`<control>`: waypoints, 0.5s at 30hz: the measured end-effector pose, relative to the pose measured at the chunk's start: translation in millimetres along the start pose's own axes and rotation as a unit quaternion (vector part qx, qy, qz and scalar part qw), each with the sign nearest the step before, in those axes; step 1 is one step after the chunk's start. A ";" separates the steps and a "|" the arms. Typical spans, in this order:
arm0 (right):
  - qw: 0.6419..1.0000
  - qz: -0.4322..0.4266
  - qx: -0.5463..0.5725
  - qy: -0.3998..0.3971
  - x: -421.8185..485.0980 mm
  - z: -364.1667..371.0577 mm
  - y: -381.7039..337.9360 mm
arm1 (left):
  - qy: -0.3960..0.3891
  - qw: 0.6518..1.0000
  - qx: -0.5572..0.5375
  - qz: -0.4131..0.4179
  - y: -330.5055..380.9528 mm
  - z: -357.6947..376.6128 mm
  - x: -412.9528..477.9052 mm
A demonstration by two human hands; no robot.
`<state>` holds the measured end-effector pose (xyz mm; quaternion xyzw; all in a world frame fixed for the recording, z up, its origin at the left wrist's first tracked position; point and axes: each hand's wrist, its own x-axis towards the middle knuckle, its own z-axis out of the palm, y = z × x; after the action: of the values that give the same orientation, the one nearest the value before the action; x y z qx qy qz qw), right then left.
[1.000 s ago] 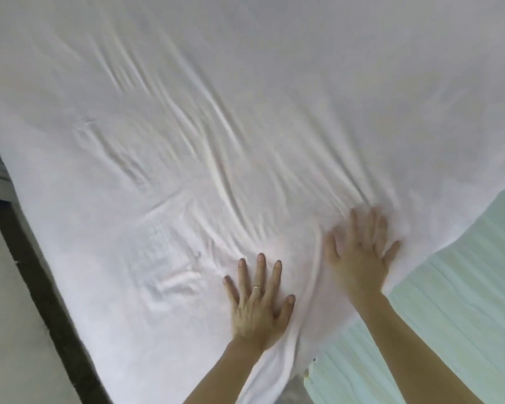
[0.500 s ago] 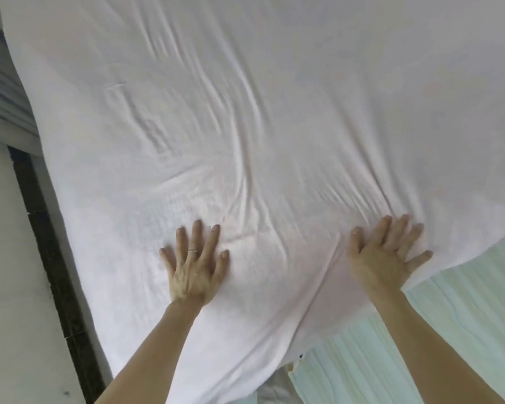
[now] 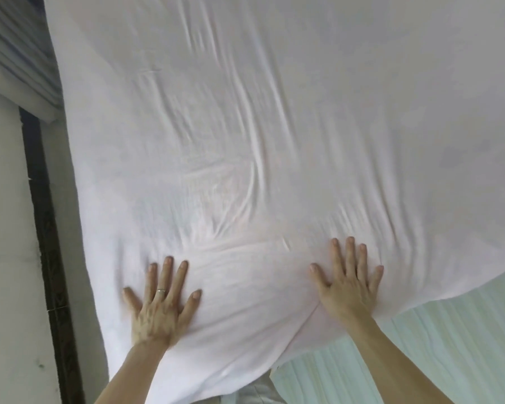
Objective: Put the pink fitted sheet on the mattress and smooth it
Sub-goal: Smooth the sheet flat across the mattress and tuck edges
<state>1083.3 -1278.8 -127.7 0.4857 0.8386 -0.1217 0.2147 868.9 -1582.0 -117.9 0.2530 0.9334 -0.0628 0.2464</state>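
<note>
While the pink fitted sheet (image 3: 274,126) lies spread and creased over the mattress (image 3: 449,339), both palms press flat on its near edge: left hand (image 3: 161,304) and right hand (image 3: 347,287), fingers splayed wide, gripping nothing.

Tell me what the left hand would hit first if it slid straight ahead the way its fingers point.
The left hand would likely first meet the curved wrinkle in the pink fitted sheet.

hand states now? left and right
Left hand: open, flat on the pink sheet, holding nothing.
Right hand: open, flat on the sheet, holding nothing.
</note>
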 end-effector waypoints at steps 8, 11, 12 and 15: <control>1.000 0.024 0.007 -0.006 -18.6 -73.5 -59.3 | 0.032 0.998 -0.051 0.006 -3.8 -43.4 1.9; 0.995 -0.096 0.023 0.032 13.6 -96.4 -117.4 | 0.083 0.993 -0.068 0.049 21.9 -68.6 39.6; 0.990 -0.124 0.037 0.047 19.3 -102.1 -134.3 | 0.099 0.990 -0.076 0.061 31.1 -78.5 48.2; 0.969 -0.229 0.060 0.078 80.3 -106.9 -192.7 | 0.143 0.983 -0.108 0.043 64.6 -91.1 110.4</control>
<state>855.4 -1269.6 -73.1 0.3008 0.9327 -0.1794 0.0857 779.5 -1455.4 -92.4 0.2710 0.9487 0.0856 0.1384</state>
